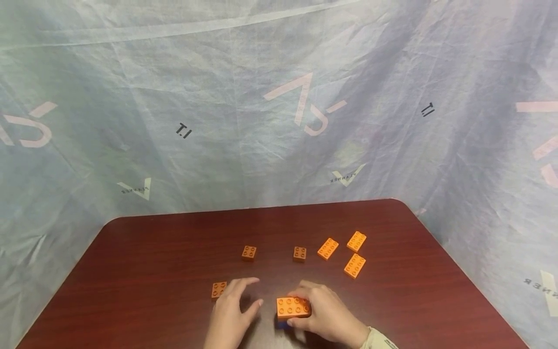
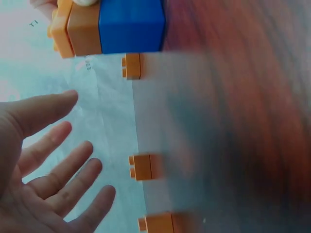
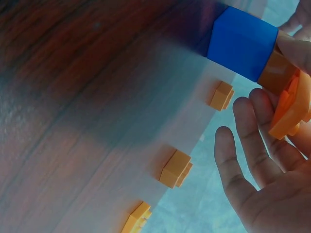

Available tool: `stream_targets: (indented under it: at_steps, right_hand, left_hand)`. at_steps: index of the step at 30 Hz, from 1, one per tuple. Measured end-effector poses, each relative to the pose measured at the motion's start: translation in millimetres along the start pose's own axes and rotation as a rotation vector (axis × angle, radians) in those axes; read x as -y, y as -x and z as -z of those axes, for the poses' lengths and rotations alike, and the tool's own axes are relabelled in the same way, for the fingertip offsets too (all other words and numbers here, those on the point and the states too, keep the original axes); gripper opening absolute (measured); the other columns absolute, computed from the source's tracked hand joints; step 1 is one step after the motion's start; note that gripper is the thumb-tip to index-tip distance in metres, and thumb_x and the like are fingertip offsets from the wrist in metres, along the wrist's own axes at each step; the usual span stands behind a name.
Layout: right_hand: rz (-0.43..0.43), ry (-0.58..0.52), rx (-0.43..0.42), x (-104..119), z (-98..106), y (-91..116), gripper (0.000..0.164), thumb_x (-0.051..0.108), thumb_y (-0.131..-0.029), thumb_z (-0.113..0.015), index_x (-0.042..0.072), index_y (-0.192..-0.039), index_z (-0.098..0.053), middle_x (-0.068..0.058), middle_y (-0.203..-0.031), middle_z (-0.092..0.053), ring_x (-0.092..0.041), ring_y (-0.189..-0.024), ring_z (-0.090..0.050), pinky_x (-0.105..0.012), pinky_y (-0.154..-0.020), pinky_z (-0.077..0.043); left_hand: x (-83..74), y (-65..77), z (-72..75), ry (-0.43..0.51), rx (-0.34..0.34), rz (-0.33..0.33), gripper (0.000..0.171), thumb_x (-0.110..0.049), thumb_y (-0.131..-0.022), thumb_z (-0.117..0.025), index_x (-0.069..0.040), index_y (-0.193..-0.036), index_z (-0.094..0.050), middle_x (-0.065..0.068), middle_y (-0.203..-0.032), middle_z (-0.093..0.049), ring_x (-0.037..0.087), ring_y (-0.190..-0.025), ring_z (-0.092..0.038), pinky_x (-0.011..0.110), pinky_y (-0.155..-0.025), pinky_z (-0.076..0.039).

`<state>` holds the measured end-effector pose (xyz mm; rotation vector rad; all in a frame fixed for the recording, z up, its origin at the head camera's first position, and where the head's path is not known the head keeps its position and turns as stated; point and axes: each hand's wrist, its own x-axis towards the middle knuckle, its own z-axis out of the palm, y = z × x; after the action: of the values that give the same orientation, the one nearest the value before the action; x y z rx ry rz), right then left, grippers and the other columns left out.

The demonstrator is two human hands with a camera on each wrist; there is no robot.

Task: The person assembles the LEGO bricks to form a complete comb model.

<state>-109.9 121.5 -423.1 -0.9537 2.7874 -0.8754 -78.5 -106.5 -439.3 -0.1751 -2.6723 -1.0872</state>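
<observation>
My right hand (image 1: 327, 310) holds the right end of a small brick stack near the front of the table, thumb on the near side and fingers behind. The stack has a blue block (image 2: 131, 26) at the bottom, a brown-orange brick (image 2: 85, 29) above it and a flat light-orange eight-stud brick (image 1: 287, 307) on top. In the right wrist view that top brick sits at a slant to the brown-orange one. Left of the stack, apart from it, my left hand (image 1: 231, 310) hovers with fingers spread and nothing in it. A brown-orange four-stud brick (image 1: 218, 289) lies partly behind its knuckles.
Farther back on the dark red table (image 1: 152, 271) lie two more four-stud bricks, one left (image 1: 249, 252) and one central (image 1: 299, 253). Three flat light-orange bricks (image 1: 328, 248) lie at the back right. Printed grey cloth (image 1: 235, 145) hangs around the table.
</observation>
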Motion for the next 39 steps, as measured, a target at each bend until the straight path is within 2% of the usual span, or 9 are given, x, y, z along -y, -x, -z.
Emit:
stream_targets:
  at_steps: [10,15,19,24,31,39]
  right_hand:
    - [-0.002,0.013,0.009,0.0,-1.0,-0.6,0.037,0.036,-0.08,-0.087,0.018,-0.11,-0.075,0.018,-0.093,-0.059,0.002,-0.073,-0.048,-0.023,-0.065,-0.042]
    - [0.001,0.022,0.012,0.4,-0.5,-0.4,0.038,0.035,-0.079,-0.088,0.017,-0.11,-0.076,0.016,-0.094,-0.06,0.001,-0.074,-0.048,-0.023,-0.065,-0.043]
    - [0.002,0.033,0.01,0.2,-0.8,-0.5,0.039,0.035,-0.079,-0.088,0.017,-0.11,-0.076,0.015,-0.095,-0.061,0.001,-0.074,-0.048,-0.024,-0.066,-0.044]
    - [0.013,0.055,0.002,0.1,-1.4,-0.6,0.039,0.035,-0.079,-0.088,0.017,-0.111,-0.076,0.015,-0.094,-0.061,0.002,-0.074,-0.049,-0.023,-0.066,-0.045]
    - [0.013,0.047,0.003,1.4,-1.3,-0.6,0.037,0.035,-0.079,-0.088,0.018,-0.109,-0.076,0.018,-0.089,-0.057,0.002,-0.072,-0.047,-0.022,-0.065,-0.043]
    - [0.002,0.036,0.011,0.9,-0.9,-0.5,0.038,0.035,-0.079,-0.088,0.018,-0.11,-0.076,0.017,-0.091,-0.058,0.001,-0.073,-0.048,-0.022,-0.065,-0.043]
  left_hand:
    - [8.5,-3.6,11.1,-0.033,-0.157,-0.007,0.042,-0.014,-0.082,-0.086,-0.012,-0.12,-0.069,0.009,-0.118,-0.068,0.039,-0.108,-0.067,0.056,-0.084,-0.057]
    - [14.7,-4.2,15.9,-0.051,-0.169,0.02,0.044,-0.017,-0.083,-0.086,-0.012,-0.122,-0.068,0.009,-0.118,-0.067,0.033,-0.098,-0.067,0.051,-0.077,-0.058]
    - [20.2,-4.0,19.6,-0.058,-0.182,0.03,0.045,-0.017,-0.083,-0.086,-0.012,-0.123,-0.068,0.009,-0.119,-0.068,0.036,-0.104,-0.068,0.055,-0.079,-0.057]
    - [25.4,-3.2,23.7,-0.081,-0.164,0.079,0.046,-0.018,-0.084,-0.085,-0.012,-0.125,-0.067,0.011,-0.123,-0.067,0.039,-0.11,-0.065,0.058,-0.084,-0.055]
    - [33.1,-4.6,30.9,-0.158,-0.166,0.156,0.047,-0.023,-0.083,-0.086,-0.01,-0.125,-0.067,0.015,-0.122,-0.066,0.042,-0.11,-0.064,0.06,-0.08,-0.055]
    - [42.7,-7.7,38.3,-0.21,-0.055,0.219,0.055,-0.029,-0.084,-0.085,-0.008,-0.131,-0.064,0.022,-0.128,-0.063,0.047,-0.113,-0.06,0.062,-0.083,-0.053]
